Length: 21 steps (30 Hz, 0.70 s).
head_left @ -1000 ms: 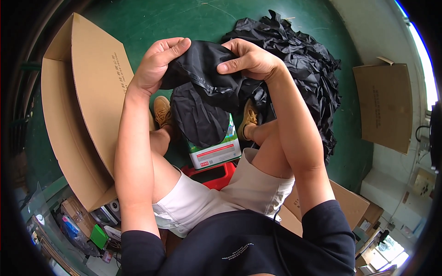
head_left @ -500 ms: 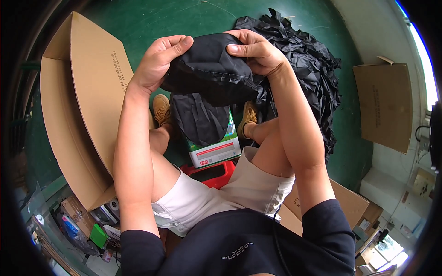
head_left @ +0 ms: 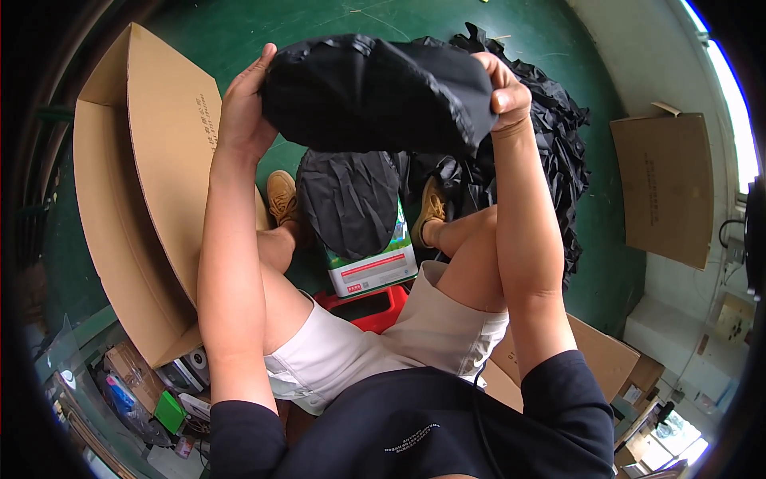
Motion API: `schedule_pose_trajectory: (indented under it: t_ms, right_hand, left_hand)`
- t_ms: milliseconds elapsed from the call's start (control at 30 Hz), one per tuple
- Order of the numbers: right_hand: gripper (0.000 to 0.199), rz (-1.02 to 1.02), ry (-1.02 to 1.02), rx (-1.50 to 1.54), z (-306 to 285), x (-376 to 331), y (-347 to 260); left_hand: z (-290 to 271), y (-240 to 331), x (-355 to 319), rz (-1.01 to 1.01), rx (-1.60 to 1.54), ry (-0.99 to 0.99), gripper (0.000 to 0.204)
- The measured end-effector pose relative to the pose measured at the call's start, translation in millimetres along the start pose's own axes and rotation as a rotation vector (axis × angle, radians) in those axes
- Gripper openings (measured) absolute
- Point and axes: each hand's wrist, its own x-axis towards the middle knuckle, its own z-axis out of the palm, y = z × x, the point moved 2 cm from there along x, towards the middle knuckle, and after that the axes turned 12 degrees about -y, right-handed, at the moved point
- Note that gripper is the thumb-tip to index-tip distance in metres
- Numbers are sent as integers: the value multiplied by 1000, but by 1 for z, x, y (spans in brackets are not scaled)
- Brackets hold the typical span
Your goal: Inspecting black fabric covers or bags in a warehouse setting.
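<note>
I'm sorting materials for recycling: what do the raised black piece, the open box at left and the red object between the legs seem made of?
Black piece: likely thin synthetic fabric, faintly shiny, from its soft creases and pale highlights; fibre unclear.
Open box: apparently corrugated cardboard, matte brown, with flat folded panels.
Red object: probably smooth plastic, from its even colour and rounded edges.

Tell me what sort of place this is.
Probably a small workshop or packing room: there's a big heap of black cloth on the painted green floor, and a large open cardboard box stands by the person's left arm.
</note>
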Motion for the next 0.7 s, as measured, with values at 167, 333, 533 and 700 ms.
schedule_pose_trajectory:
  t_ms: [167, 333, 533, 700]
  right_hand:
    - [68, -291, -12, 330, 16, 13, 0]
    - [54, -53, 157, 239, 0, 9, 10]
    - [47, -301, 168, 504, 21, 34, 3]
    - [113, -403, -79, 546, 6, 28, 13]
  left_hand:
    - [-12, -7, -1, 7, -214, 43, 37]
    - [-9, -12, 9, 21, -342, 162, 38]
    - [-29, -13, 7, 68, -399, 243, 39]
    - [-46, -25, 12, 33, -534, 193, 37]
